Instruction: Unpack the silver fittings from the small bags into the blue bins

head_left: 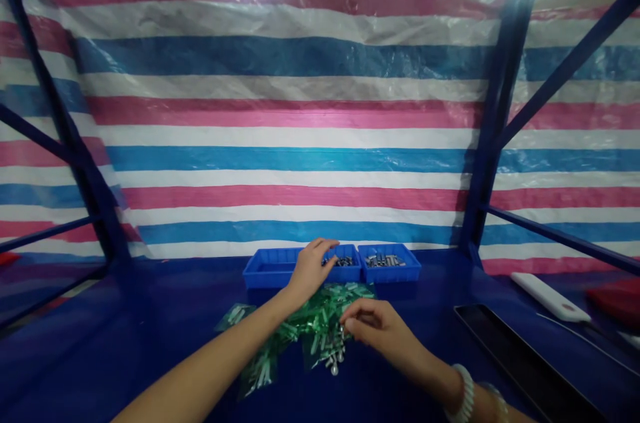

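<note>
My left hand [311,268] reaches over the near side of a blue bin [354,274] that holds small dark metal parts. Its thumb and fingers are apart, with no part visible between them. My right hand [377,324] is closed in a pinch at the right edge of a pile of green-tinted clear plastic bags [310,316]. A small shiny metal part [343,335] shows at its fingertips; its exact kind is too small to tell. Just below, several silvery metal pieces with rounded ends [335,367] lie at the bags' edge.
A second blue bin [413,272] at right holds silvery metal pieces; a long blue tray [260,279] stands at left. On the right lie a black phone-like slab [520,356], a white device [550,297] and a thin cable. Blue posts [493,136] flank the striped sheet [300,159].
</note>
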Tool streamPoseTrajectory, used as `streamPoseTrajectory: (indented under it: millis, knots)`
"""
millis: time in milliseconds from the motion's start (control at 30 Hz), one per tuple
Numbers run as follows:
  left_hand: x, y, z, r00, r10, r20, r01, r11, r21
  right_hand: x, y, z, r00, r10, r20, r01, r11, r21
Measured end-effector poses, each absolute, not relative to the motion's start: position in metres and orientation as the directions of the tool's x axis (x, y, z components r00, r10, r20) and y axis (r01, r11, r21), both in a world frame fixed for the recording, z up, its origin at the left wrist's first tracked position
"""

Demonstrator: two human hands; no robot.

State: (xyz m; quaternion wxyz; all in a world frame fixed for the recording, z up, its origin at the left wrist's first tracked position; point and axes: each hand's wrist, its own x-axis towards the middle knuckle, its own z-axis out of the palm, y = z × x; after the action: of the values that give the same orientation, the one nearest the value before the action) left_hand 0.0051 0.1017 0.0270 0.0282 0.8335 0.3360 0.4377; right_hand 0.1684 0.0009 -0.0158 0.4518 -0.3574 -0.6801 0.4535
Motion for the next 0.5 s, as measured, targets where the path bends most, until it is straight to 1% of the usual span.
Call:
streamPoseTrajectory:
  millis: [33, 67, 133, 167, 200, 233, 300, 500]
  knots:
    - [0.003, 0.102, 0.025, 0.409, 0.589, 0.697, 0.546, -0.770, 0.330, 0.167, -0.003, -0.016, -0.377, 0.860, 0.343, 0.160, 0.425, -0.891]
    - [0.000, 0.099, 0.022, 0.425, 0.592, 0.685, 0.555, -0.768, 0.319, 0.166, -0.007, -0.016, -0.435, 0.806, 0.402, 0.243, 0.534, -0.810]
    - [-0.007, 0.085, 0.014, 0.451, 0.593, 0.667, 0.567, -0.768, 0.299, 0.164, -0.015, -0.018, -0.584, 0.661, 0.470, 0.375, 0.734, -0.566]
    - [-0.010, 0.076, 0.011, 0.461, 0.592, 0.661, 0.571, -0.768, 0.290, 0.163, -0.018, -0.019, -0.651, 0.599, 0.467, 0.411, 0.795, -0.447]
    - [-0.013, 0.068, 0.008, 0.469, 0.592, 0.655, 0.575, -0.768, 0.282, 0.162, -0.020, -0.021, -0.699, 0.556, 0.450, 0.430, 0.830, -0.356]
    - [-0.015, 0.060, 0.006, 0.473, 0.592, 0.652, 0.578, -0.767, 0.277, 0.161, -0.020, -0.022, -0.727, 0.535, 0.430, 0.444, 0.845, -0.299]
    - [-0.018, 0.047, 0.003, 0.463, 0.593, 0.659, 0.576, -0.766, 0.284, 0.161, -0.019, -0.024, -0.740, 0.529, 0.414, 0.460, 0.848, -0.262]
    - [-0.016, 0.030, -0.001, 0.367, 0.606, 0.706, 0.510, -0.766, 0.392, 0.162, -0.011, -0.025, -0.729, 0.513, 0.453, 0.436, 0.859, -0.270]
